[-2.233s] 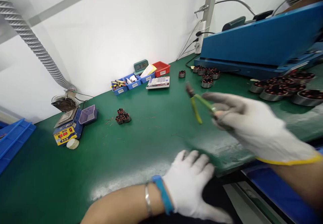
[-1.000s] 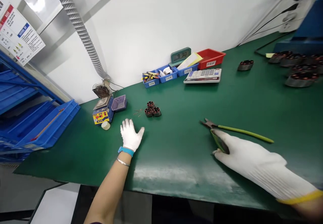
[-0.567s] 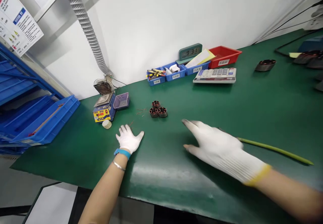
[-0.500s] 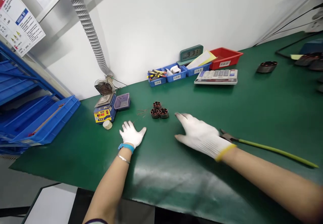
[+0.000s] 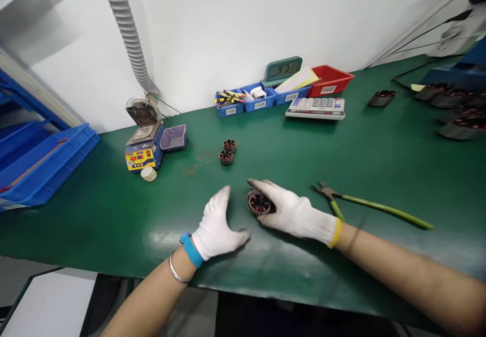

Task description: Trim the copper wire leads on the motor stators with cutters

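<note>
My right hand [image 5: 286, 208], in a white glove with a yellow cuff, grips a motor stator [image 5: 259, 202], a round dark ring with copper windings inside. Thumb and fingers wrap its sides. Left of it, my gloved left hand [image 5: 218, 228] is apart from the stator, thumb and fingers spread, holding nothing. Two more stators [image 5: 227, 157] stand together farther back on the green table. Green-handled cutting pliers [image 5: 328, 191] lie with jaws parted just beyond my right wrist, one handle partly behind it. Small copper wire scraps [image 5: 191, 170] are scattered left of the two stators.
A blue solder pot [image 5: 143, 149] stands at the left beside a purple tray [image 5: 173, 138]. Blue bins [image 5: 260, 105], a red bin [image 5: 329, 81], a clock [image 5: 283, 69] and a calculator [image 5: 316, 109] line the back. Larger stators [image 5: 461, 127] sit at the far right.
My right hand has taken one stator from the group of three and brought it nearer. My left hand has moved right and toward it. The view has shifted.
</note>
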### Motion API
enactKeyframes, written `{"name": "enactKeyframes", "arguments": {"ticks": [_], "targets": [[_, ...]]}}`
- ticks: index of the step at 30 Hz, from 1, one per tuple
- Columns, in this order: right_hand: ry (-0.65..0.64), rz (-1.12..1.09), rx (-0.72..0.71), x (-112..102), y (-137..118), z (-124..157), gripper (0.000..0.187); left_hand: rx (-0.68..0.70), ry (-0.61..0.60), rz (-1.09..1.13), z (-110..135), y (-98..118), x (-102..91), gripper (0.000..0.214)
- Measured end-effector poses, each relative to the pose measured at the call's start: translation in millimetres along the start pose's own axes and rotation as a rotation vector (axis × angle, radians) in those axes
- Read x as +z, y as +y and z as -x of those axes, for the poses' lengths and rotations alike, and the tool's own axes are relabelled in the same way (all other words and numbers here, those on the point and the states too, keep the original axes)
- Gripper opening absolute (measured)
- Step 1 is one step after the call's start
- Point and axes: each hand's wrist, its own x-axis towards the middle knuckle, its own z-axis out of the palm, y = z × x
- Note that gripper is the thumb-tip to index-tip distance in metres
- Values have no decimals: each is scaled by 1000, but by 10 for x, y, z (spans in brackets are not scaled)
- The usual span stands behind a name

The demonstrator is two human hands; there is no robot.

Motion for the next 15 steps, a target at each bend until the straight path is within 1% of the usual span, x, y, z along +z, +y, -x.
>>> {"name": "enactKeyframes", "arguments": {"ticks": [1, 2, 3, 5, 6, 9, 11, 13, 15], "targets": [[25, 4, -40, 25, 59, 169, 86, 50, -77, 40, 56, 75, 16, 109], [94, 20, -105, 51, 114, 310, 87, 91, -135, 81, 80, 144, 33, 113], [191, 43, -190, 73, 161, 421, 87, 120, -173, 120, 75, 206, 55, 115], [384, 96, -370, 94, 222, 557, 84, 154, -193, 191, 4, 301, 118, 113], [443, 120, -456, 87, 233, 590, 79, 172, -198, 231, -45, 332, 157, 112], [481, 179, -714, 15, 213, 619, 59, 229, -263, 411, -173, 358, 278, 111], [492, 197, -863, -41, 188, 624, 52, 223, -317, 546, -209, 330, 334, 116], [492, 180, -919, -75, 179, 633, 48, 176, -327, 619, -209, 292, 359, 123], [468, 147, -908, -83, 183, 647, 45, 132, -306, 624, -193, 265, 360, 127]]}}
